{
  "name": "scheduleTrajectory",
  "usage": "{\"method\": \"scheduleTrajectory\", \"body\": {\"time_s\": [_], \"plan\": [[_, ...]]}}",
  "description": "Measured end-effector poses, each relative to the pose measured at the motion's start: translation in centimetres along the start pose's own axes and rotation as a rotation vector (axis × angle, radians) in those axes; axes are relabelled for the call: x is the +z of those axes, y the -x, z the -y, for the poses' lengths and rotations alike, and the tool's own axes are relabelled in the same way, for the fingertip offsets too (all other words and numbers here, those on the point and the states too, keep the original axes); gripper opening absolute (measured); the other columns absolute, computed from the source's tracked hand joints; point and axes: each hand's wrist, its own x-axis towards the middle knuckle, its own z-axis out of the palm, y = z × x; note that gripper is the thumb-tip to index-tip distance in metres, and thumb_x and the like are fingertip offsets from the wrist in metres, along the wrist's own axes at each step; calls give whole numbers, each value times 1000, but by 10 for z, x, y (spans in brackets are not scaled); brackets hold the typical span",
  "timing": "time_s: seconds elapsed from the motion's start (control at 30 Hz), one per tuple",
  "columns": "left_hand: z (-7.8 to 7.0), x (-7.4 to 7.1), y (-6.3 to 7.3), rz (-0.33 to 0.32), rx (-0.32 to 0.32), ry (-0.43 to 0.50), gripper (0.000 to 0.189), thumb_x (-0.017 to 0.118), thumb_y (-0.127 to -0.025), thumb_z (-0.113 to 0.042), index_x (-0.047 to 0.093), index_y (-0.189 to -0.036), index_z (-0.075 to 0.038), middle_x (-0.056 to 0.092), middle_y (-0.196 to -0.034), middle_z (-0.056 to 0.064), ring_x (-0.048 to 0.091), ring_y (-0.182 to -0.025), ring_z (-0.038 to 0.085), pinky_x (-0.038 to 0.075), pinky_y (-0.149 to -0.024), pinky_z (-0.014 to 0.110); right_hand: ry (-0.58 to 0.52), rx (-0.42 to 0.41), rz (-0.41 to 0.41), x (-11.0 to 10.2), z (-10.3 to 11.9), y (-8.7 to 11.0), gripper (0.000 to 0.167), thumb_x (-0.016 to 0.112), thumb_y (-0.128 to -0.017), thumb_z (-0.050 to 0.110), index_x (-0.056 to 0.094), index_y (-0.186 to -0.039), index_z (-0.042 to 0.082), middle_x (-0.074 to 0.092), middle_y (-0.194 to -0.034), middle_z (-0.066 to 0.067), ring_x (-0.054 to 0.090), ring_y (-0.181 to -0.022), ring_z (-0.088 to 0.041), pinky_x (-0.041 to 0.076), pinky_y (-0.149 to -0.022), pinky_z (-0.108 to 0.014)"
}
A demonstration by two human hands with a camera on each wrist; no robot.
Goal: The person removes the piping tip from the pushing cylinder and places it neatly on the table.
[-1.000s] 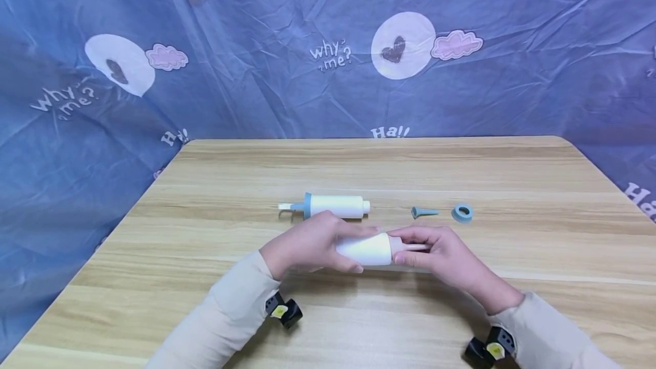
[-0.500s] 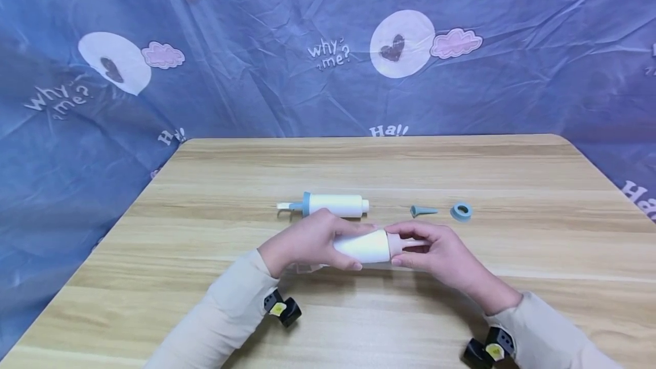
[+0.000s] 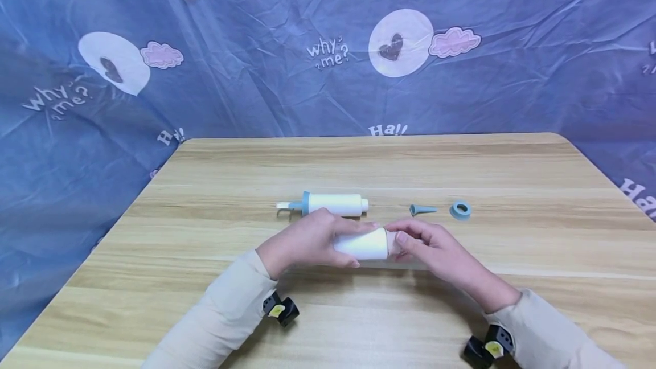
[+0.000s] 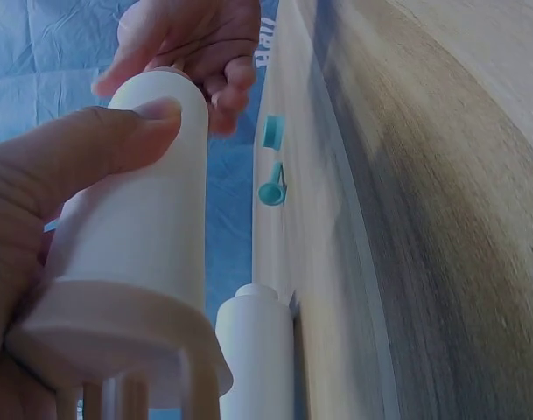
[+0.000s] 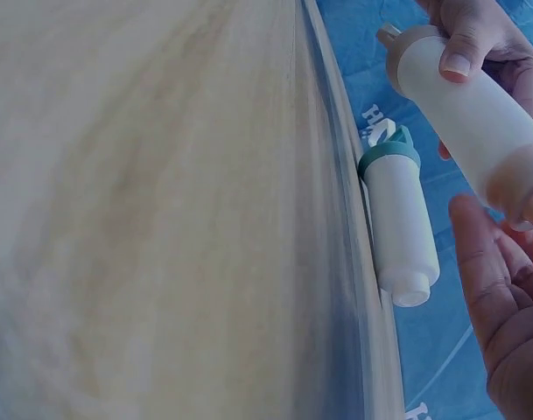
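The white plastic cylinder (image 3: 363, 244), lying sideways just above the pale wooden table (image 3: 205, 244) at near centre, is gripped round its left part by the left hand (image 3: 307, 241), thumb laid along its side. Its right end is pinched by the right hand (image 3: 425, 249), whose fingers are curled over the pink cap; the thin pink tip that stuck out to the right half a second ago is now covered, so the cap end appears to be being worked on the tube. Farther off, untouched since, lie a second white tube with blue collar (image 3: 330, 204), a small blue cone nozzle (image 3: 421, 209) and a blue ring (image 3: 460, 210) at the right
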Motion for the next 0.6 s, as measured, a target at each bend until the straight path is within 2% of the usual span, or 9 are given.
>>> {"method": "scheduleTrajectory", "body": {"time_s": [0.2, 0.4, 0.6], "plan": [[-1, 0, 0, 12, 3, -33, 62, 79, -72, -27, 56, -129, -15, 63, -120, 3, 63, -93, 13, 48, -79, 18, -82, 38, 40, -1, 2, -1, 35, 46, -97, 16, 53, -114, -14, 62, -85, -20, 63, -69, -18, 56, -62, -33], [-2, -1, 1, 23, -10, -34, 63, 79, -72, -27, 56, -129, -15, 64, -119, 3, 63, -92, 13, 48, -78, 18, -76, 35, 19, -1, 1, -1, 34, 53, -94, 14, 53, -115, -13, 63, -90, -19, 64, -75, -18, 56, -68, -34], [-1, -1, 1, 21, -12, -32, 62, 79, -72, -26, 57, -129, -16, 64, -119, 1, 61, -88, 11, 47, -76, 18, 8, 40, -26, 0, 0, -1, 33, 61, -89, 15, 57, -115, -5, 66, -98, -16, 65, -84, -15, 54, -73, -29]]}}
